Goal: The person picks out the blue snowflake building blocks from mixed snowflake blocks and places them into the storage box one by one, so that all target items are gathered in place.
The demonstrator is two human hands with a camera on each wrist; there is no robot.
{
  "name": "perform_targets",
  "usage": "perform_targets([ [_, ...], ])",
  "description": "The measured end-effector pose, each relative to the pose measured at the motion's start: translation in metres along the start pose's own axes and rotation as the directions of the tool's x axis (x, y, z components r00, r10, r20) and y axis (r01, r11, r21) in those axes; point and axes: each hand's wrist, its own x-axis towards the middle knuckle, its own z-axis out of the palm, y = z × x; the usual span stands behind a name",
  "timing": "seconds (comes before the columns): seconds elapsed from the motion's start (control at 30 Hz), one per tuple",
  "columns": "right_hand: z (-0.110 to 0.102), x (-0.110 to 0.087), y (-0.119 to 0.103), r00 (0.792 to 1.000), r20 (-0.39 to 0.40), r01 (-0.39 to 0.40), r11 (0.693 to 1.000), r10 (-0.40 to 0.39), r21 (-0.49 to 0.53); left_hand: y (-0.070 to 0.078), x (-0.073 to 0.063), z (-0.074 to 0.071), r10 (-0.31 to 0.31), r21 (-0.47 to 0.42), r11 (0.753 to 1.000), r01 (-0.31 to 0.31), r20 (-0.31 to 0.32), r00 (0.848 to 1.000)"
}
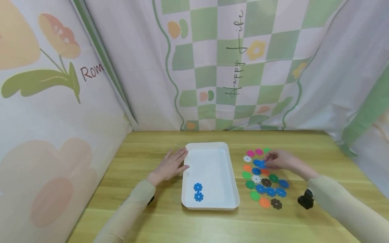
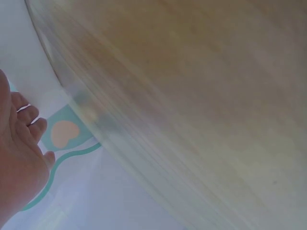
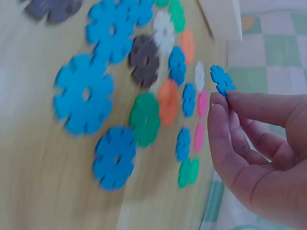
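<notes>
My right hand (image 1: 279,160) is over the far part of a spread of snowflake discs, right of the tray. Between thumb and fingertips it pinches a blue snowflake disc (image 3: 221,79), raised off the table in the right wrist view. My left hand (image 1: 170,166) rests with straight fingers against the left rim of a white tray (image 1: 209,162); its fingers (image 2: 29,115) also show in the left wrist view. Inside the tray, two blue snowflake discs (image 1: 198,187) lie near the front left corner.
Loose discs lie on the wooden table (image 1: 146,222): blue ones (image 1: 270,191), a dark brown one (image 1: 276,204), an orange one (image 1: 264,202), a white one (image 1: 256,179), plus several green and pink. A patterned curtain (image 1: 225,67) hangs behind the table's far edge.
</notes>
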Motion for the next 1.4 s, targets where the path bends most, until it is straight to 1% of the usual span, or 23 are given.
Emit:
perform_targets([
  [0.1, 0.006, 0.006, -0.011, 0.999, 0.038, 0.005, 0.998, -0.008, 0.069, -0.001, -0.001, 0.002, -0.001, 0.002, 1.0, 0.001, 0.004, 1.0],
  [0.23, 0.014, 0.013, -0.027, 0.997, 0.071, 0.015, 0.995, -0.022, 0.098, 0.0, -0.001, 0.003, -0.002, -0.008, 1.0, 0.002, 0.005, 1.0],
  [0.5, 0.032, 0.031, -0.06, 0.992, 0.097, 0.074, 0.993, -0.083, 0.093, 0.001, -0.001, -0.001, -0.008, -0.009, 1.0, 0.009, 0.005, 1.0],
  [0.67, 0.047, 0.043, -0.076, 0.986, 0.122, 0.097, 0.987, -0.113, 0.13, 0.0, 0.001, -0.002, 0.0, 0.005, 1.0, 0.0, 0.012, 1.0],
  [0.8, 0.062, 0.052, -0.092, 0.981, 0.148, 0.107, 0.984, -0.129, 0.146, -0.001, 0.001, -0.002, -0.008, 0.013, 1.0, 0.008, 0.028, 1.0],
  [0.87, 0.07, 0.056, -0.1, 0.98, 0.152, 0.111, 0.985, -0.13, 0.132, -0.001, 0.001, -0.001, -0.012, 0.013, 1.0, 0.012, 0.035, 0.999],
  [1.07, 0.094, 0.069, -0.117, 0.981, 0.166, 0.093, 0.995, -0.097, 0.035, -0.001, 0.0, -0.004, -0.011, 0.007, 1.0, 0.011, 0.043, 0.999],
  [1.23, 0.111, 0.075, -0.128, 0.98, 0.183, 0.076, 0.997, -0.076, 0.007, -0.001, 0.0, -0.004, -0.016, 0.014, 1.0, 0.015, 0.059, 0.998],
  [1.4, 0.128, 0.081, -0.135, 0.983, 0.175, 0.059, 0.998, -0.058, -0.003, 0.0, 0.0, -0.003, -0.021, 0.022, 1.0, 0.02, 0.042, 0.999],
])
